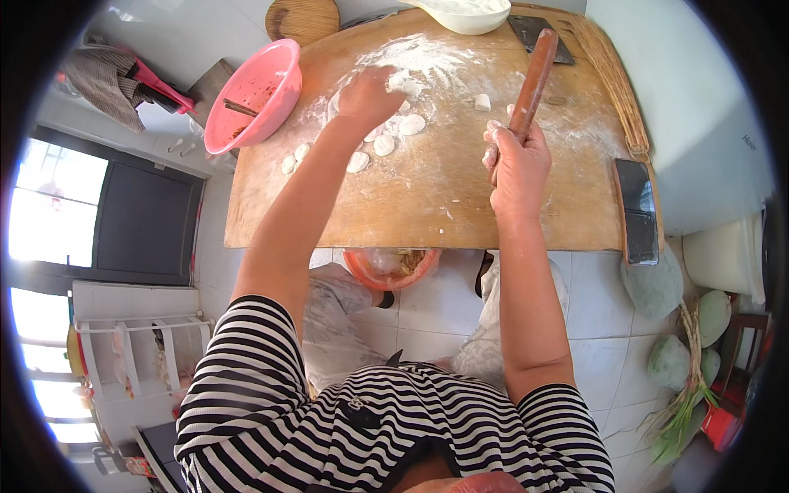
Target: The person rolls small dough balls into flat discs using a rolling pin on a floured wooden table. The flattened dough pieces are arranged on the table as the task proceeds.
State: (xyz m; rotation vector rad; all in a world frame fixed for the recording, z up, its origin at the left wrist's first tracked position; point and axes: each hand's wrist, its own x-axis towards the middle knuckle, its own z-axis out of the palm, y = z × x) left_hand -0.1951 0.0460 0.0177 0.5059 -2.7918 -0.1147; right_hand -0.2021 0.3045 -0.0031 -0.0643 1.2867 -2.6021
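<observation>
My right hand (pixel 521 157) grips a brown wooden rolling pin (pixel 535 83), tilted up off the wooden board (pixel 431 203). Over the floured part of the board is my left hand (pixel 373 95), slightly blurred. Its fingertips are among small dough pieces, and I cannot tell whether it holds one. Flattened rounds of dough, one of them a larger disc (pixel 412 124), lie below and to the right of that hand. More small pieces (pixel 301 151) sit beside my left forearm. A single dough lump (pixel 482 102) stands apart, between my hands. Loose white flour (pixel 425 54) is spread beyond them.
A pink basin (pixel 290 92) with chopsticks (pixel 240 108) stands at the board's left. At the back are a white bowl of flour (pixel 471 21) and a dark flat blade (pixel 536 37). A straw brush (pixel 613 80) and a phone (pixel 638 209) line the right edge. An orange basin (pixel 389 280) sits below.
</observation>
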